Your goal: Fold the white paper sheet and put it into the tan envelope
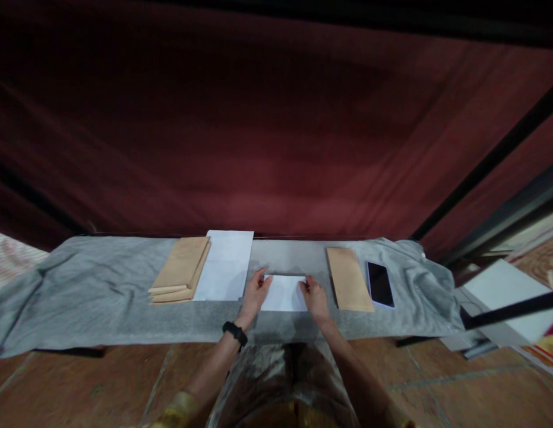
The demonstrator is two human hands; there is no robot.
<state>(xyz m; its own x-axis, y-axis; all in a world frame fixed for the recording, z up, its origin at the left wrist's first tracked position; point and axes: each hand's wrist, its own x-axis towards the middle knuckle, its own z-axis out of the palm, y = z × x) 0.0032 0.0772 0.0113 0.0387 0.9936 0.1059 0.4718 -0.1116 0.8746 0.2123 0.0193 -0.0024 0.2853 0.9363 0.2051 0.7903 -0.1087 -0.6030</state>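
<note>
A white sheet of paper (284,293), apparently folded, lies in front of me on the grey cloth. My left hand (257,290) grips its left edge between thumb and fingers. At the opposite edge my right hand (314,295) pinches the same paper near its upper right corner. Left of my left hand are larger white sheets (226,264), partly beside a stack of brown envelopes (180,264). To the right of my right hand lies a single brown envelope (350,279).
A phone (380,284) with a dark screen rests right of the single envelope. The grey cloth (102,285) covers the narrow table. Behind it hangs a dark red fabric (276,137). Black metal bars (485,172) slant at the sides, and a white box-like object (508,294) stands at right.
</note>
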